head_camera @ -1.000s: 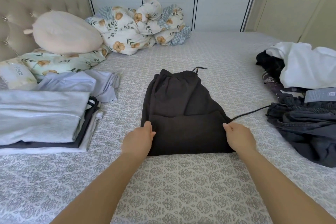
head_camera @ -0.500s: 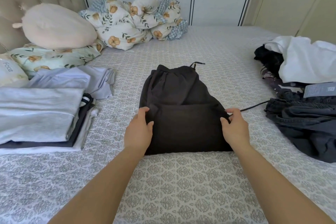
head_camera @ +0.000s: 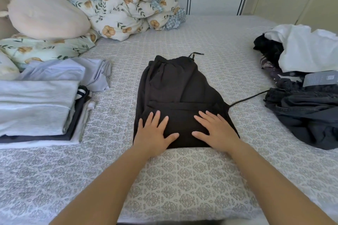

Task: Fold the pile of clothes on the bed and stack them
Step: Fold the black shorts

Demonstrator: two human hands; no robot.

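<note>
The black garment (head_camera: pixel 179 100), a soft matte knit folded into a tapered slab, lies mid-bed with a thin drawstring (head_camera: pixel 248 99) trailing right. Both hands lie flat on its near fold: left hand (head_camera: pixel 152 131) and right hand (head_camera: pixel 217 131), fingers straight and spread, grasping nothing. The bed (head_camera: pixel 182 179) wears a grey lattice-print sheet, bare on the near side. A squared stack of folded clothes (head_camera: pixel 36 109) sits left; a rumpled unfolded pile (head_camera: pixel 303 100) sits right, both well apart from the garment.
</note>
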